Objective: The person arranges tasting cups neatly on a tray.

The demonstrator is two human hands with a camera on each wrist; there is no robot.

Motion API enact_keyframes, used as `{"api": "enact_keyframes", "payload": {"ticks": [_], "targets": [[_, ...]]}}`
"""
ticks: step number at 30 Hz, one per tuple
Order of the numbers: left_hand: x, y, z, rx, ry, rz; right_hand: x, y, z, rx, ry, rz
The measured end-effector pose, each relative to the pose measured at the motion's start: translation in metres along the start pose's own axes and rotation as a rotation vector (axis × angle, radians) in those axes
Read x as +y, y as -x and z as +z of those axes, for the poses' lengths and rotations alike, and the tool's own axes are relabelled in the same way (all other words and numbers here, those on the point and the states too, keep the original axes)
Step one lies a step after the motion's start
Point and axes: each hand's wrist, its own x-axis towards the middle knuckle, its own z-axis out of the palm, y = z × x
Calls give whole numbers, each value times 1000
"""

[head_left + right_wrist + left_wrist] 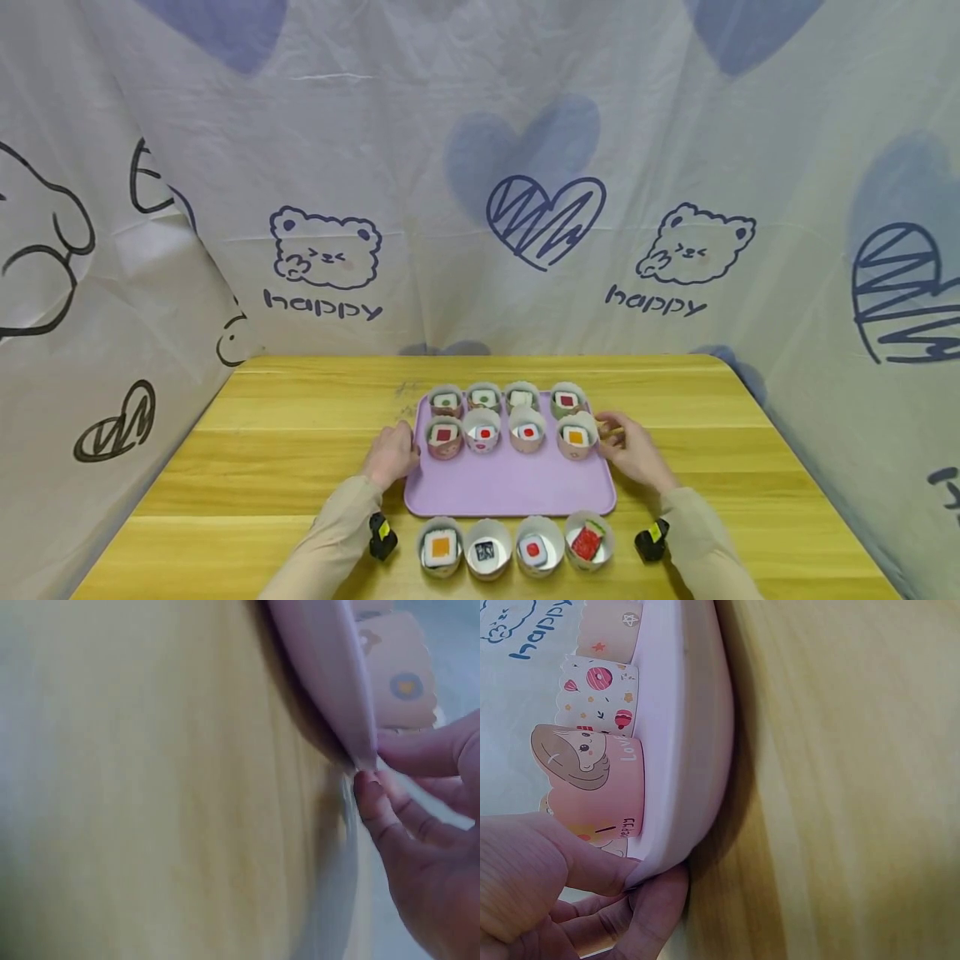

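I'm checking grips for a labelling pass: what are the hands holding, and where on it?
Both hold the purple tray. The left hand pinches its left rim, thumb on top and fingers beneath; the right hand pinches its right rim.

tray (510,492): lilac plastic, rounded corners, lying flat on the wooden table, both side rims being pinched by hands
cups on tray (527,431): eight paper cups standing upright in two rows of four at the far end, each holding a small block
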Motion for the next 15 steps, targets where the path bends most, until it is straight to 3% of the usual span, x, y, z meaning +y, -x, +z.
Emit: {"api": "enact_keyframes", "payload": {"ticks": [5,8,15], "targets": [[1,0,1,-9,9,-3,-3,-4,3,17,143,101],[1,0,0,-4,16,0,-8,-7,3,-17,202,137],[0,-1,0,-17,24,0,-16,-11,2,-104,184,232]]}}
